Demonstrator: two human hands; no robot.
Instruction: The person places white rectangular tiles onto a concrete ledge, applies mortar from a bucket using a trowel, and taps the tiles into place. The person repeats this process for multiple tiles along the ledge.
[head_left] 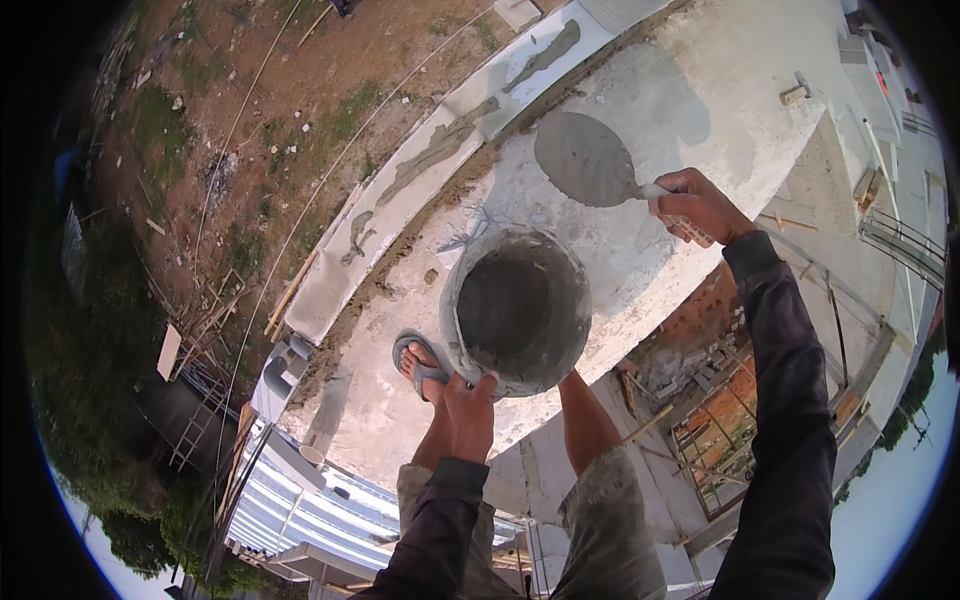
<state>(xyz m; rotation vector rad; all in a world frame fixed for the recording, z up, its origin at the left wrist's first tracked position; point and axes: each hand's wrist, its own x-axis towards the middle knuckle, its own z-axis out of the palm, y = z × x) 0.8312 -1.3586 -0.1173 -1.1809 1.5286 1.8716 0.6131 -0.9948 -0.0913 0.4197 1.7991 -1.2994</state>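
My left hand (pixel 468 418) is closed on the near rim of a round, mortar-caked bucket (pixel 572 305). Grey wet mortar (pixel 503 305) lies inside it. Off to the right, my right hand (pixel 690 208) grips the handle of a trowel (pixel 585 158); its broad rounded blade is covered in grey and points left, beyond the bucket. A low wall of pale blocks (pixel 425 170) runs diagonally past the bucket, with smears of mortar (pixel 440 155) along its top.
I stand on a narrow concrete slab (pixel 640 270) in sandals (pixel 408 350). Past the right edge the ground drops to a lower level with scaffold poles (pixel 710 430). Beyond the wall lies brown earth (pixel 270 120) far below. A hammer (pixel 796 90) rests at the far right.
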